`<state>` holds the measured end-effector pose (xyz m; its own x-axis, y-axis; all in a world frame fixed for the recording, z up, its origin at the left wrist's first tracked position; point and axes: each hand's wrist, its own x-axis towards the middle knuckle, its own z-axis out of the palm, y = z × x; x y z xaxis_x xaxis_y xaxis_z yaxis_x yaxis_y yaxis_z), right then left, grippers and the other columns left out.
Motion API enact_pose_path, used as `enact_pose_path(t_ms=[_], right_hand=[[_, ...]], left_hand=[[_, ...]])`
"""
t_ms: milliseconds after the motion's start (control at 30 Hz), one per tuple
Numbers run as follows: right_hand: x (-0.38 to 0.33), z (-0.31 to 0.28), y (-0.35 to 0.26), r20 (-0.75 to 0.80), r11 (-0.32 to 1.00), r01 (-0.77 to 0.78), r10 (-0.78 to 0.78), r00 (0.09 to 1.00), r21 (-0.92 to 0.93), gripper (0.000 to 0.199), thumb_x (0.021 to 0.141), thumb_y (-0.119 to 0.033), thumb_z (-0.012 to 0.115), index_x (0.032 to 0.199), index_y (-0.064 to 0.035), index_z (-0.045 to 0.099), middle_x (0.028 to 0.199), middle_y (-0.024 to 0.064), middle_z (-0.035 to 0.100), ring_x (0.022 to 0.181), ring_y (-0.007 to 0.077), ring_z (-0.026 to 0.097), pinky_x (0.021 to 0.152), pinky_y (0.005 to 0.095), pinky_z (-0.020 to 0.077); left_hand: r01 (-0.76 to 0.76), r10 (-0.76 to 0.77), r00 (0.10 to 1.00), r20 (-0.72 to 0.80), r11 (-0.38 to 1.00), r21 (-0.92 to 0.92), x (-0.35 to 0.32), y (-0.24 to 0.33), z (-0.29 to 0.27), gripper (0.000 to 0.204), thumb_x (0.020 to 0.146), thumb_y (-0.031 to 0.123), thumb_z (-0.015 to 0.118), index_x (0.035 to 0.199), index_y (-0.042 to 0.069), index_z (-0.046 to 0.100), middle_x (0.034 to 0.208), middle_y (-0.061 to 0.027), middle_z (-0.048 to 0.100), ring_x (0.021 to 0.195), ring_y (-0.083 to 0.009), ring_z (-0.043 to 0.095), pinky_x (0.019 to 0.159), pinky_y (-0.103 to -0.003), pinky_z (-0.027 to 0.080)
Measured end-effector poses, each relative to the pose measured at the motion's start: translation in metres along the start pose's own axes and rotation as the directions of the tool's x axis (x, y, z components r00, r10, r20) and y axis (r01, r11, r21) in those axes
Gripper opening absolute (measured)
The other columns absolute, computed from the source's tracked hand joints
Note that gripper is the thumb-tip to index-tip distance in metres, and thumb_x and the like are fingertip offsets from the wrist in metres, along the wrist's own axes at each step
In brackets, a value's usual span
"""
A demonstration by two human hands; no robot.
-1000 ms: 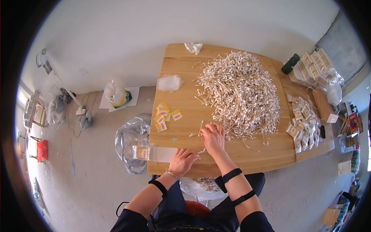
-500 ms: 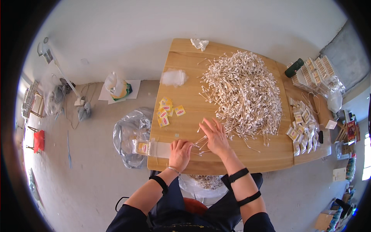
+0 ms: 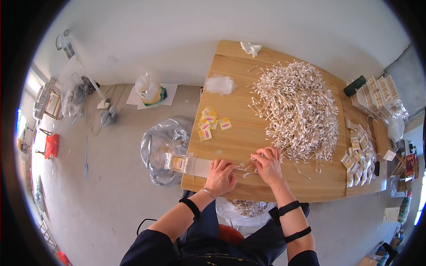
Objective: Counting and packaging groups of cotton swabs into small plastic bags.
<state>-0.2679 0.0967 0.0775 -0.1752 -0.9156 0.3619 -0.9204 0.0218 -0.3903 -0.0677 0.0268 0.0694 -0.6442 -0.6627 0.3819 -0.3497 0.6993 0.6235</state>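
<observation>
At the table's near edge, my left hand (image 3: 221,178) is closed, with white-tipped cotton swabs (image 3: 242,168) sticking out past its fingertips on the right. Just beside it, my right hand (image 3: 268,166) has its thumb and fingers pinched on a few cotton swabs, their sticks pointing toward the left hand. How many each hand has cannot be made out. Left of my left hand lies a pale strip (image 3: 203,168), and against it a clear bag of cotton swabs (image 3: 179,163) with a yellow card. Beyond my right hand rises a big heap of loose cotton swabs (image 3: 299,108).
Yellow-and-white cards (image 3: 207,122) and a stack of clear bags (image 3: 220,85) lie on the table's left (image 3: 239,128). Filled packs (image 3: 358,153) are piled at the right. A large plastic bag (image 3: 166,148) stands on the floor; another bag holding swabs (image 3: 245,207) sits below the near edge.
My right hand has gone from spread fingers to a pinch on cotton swabs. My left hand stays closed near the same spot on the table. The whole view has shifted a little.
</observation>
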Motion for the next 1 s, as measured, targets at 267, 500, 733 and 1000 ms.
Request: enact_pose_path(t_ms=[267, 500, 733, 1000], right_hand=[[0.015, 0.029, -0.004, -0.174, 0.978, -0.202, 0.19, 0.966, -0.054, 0.003, 0.075, -0.017, 0.072, 0.077, -0.018, 0.07, 0.088, -0.003, 0.059, 0.1, 0.0247, 0.048, 0.102, 0.0488, 0.0313], [-0.01, 0.033, -0.051, -0.032, 0.993, -0.117, 0.117, 0.993, 0.005, 0.021, 0.074, -0.014, 0.072, 0.094, -0.0157, 0.069, 0.103, 0.0002, 0.06, 0.109, 0.0272, 0.047, 0.104, 0.0517, 0.0289], [-0.049, -0.011, -0.036, 0.085, 0.975, -0.221, 0.223, 0.971, -0.037, 0.037, 0.071, -0.013, 0.073, 0.107, -0.0124, 0.066, 0.114, 0.0038, 0.057, 0.111, 0.0291, 0.046, 0.096, 0.0457, 0.0353], [-0.05, 0.004, -0.036, -0.059, 0.954, -0.299, 0.298, 0.953, -0.01, 0.021, 0.075, -0.013, 0.073, 0.095, -0.0107, 0.068, 0.099, 0.0039, 0.059, 0.096, 0.0288, 0.054, 0.082, 0.0417, 0.0426]], left_hand=[[-0.065, 0.068, 0.997, 0.026, 0.994, -0.089, -0.009, -0.018, 0.011, 0.014, 0.074, 0.006, 0.068, 0.088, 0.009, 0.066, 0.097, -0.0051, 0.059, 0.097, -0.0293, 0.053, 0.086, -0.043, 0.043], [0.038, -0.036, 0.999, -0.04, 0.998, 0.056, -0.003, -0.007, 0.007, 0.035, 0.076, 0.01, 0.069, 0.11, 0.008, 0.062, 0.112, -0.0073, 0.059, 0.108, -0.0327, 0.051, 0.096, -0.044, 0.04], [-0.004, 0.003, 1.0, 0.027, 1.0, 0.027, -0.002, -0.011, 0.009, 0.036, 0.078, 0.01, 0.067, 0.114, 0.008, 0.06, 0.113, -0.0084, 0.058, 0.111, -0.0309, 0.051, 0.097, -0.044, 0.04], [0.03, -0.03, 0.999, -0.025, 1.0, 0.004, -0.002, -0.01, 0.014, 0.021, 0.082, 0.011, 0.067, 0.102, 0.009, 0.066, 0.1, -0.0058, 0.061, 0.1, -0.0288, 0.054, 0.089, -0.041, 0.043]])
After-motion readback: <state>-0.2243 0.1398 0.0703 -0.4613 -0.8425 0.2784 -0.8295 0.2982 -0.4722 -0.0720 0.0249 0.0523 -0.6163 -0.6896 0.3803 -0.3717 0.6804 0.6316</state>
